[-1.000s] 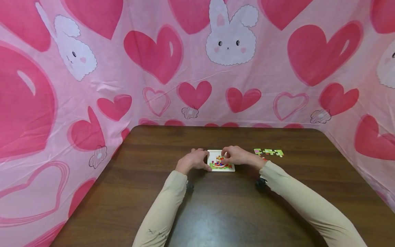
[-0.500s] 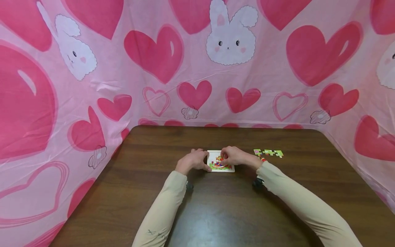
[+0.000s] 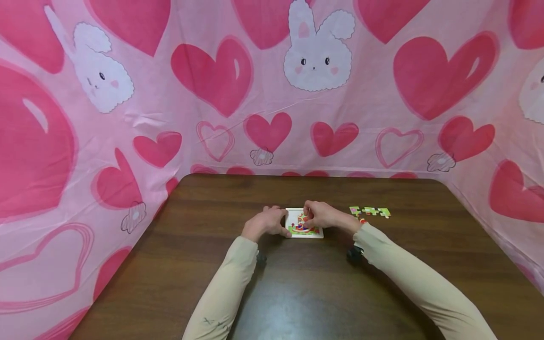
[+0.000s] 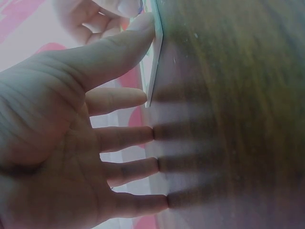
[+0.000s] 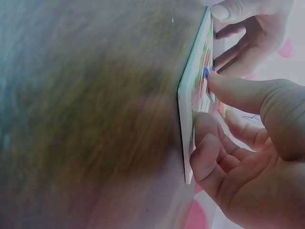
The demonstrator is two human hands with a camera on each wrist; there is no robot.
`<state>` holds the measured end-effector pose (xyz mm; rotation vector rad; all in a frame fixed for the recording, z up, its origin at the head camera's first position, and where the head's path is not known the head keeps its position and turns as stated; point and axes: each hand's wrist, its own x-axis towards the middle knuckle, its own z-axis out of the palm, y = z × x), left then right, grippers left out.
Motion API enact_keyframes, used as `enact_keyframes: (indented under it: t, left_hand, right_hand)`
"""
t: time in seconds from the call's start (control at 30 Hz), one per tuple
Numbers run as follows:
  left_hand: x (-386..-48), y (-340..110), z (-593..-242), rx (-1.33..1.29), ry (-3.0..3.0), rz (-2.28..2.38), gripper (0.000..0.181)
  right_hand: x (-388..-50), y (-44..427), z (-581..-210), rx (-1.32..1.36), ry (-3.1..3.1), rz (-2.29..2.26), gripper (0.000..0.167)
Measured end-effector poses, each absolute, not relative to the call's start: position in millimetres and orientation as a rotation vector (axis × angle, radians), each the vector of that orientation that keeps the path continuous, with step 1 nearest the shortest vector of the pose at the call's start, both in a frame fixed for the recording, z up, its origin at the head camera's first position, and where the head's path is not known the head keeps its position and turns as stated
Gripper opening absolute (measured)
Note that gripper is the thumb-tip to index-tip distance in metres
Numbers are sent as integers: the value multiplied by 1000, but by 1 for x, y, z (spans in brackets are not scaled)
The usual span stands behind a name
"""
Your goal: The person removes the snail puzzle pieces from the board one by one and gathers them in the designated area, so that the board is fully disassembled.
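The right hand (image 3: 325, 215) I watch pinches a puzzle piece (image 5: 207, 72) at the board (image 3: 294, 216); the left hand (image 3: 265, 222) (fingers spread) touches its rim.

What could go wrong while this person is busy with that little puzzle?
The puzzle board might slide: the left hand touches it only along its left side. The right hand, curled low over it, could nudge the picture pieces there out of place. And the right sleeve lies close to a small red piece, so it might brush it aside.
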<state>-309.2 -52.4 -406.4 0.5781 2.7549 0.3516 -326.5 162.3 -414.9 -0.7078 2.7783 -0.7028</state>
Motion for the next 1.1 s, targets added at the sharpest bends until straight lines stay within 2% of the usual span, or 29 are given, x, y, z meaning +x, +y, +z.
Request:
enact_keyframes:
  t: [0.3,0.63,1.1]
  left_hand:
    - [-310,-53,-405,578,2754,352,68]
    - [-310,-51,-405,554,2750,358,65]
    - [-310,-51,-405,571,2766,347,56]
  right_hand:
    - [-325,160,-413,-758,2830,-870,18]
    - [-318,174,-400,-698,2775,-1024,15]
    - [-308,217,-402,-611,2693,-1227,16]
